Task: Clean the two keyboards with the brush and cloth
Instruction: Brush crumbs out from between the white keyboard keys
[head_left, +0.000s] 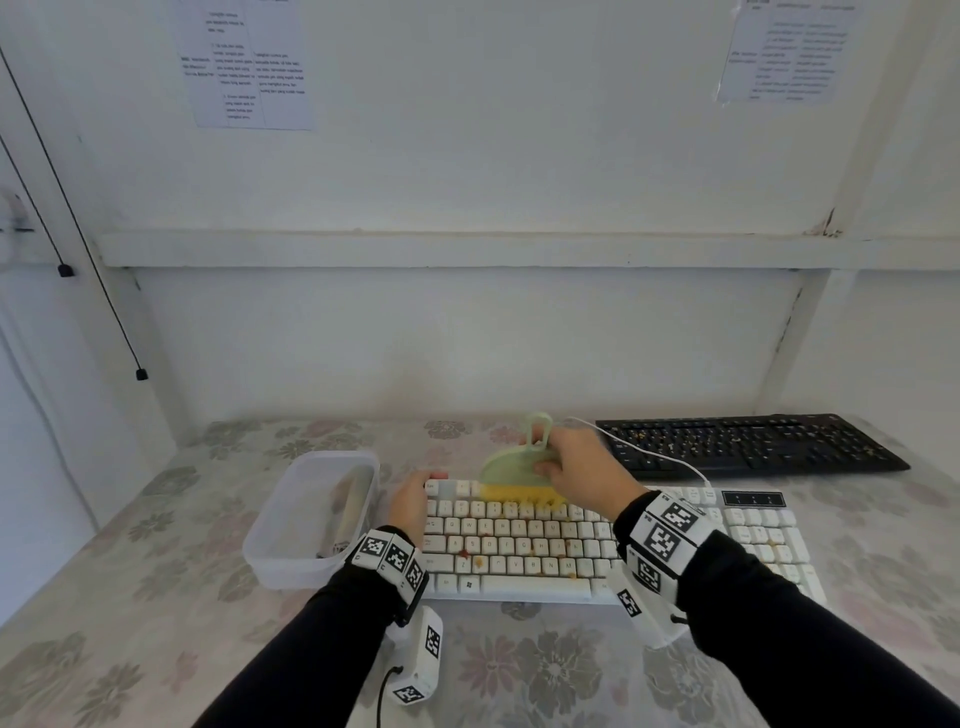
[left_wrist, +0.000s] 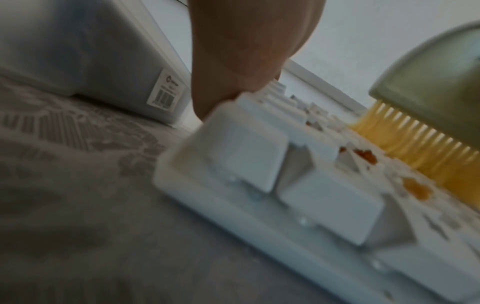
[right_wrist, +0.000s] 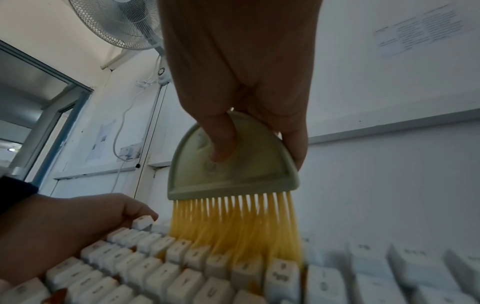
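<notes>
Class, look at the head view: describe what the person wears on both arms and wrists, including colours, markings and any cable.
Both arms wear long black sleeves. Each wrist carries a white band of square black-and-white coded markers, on the left wrist and the right wrist. A white marked block hangs below each band. A thin black cable loops from the left one. The hands are bare.

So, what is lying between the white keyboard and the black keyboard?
Head view: only the thin white cable and a strip of flowered tablecloth lie between the white keyboard and black keyboard.
</notes>
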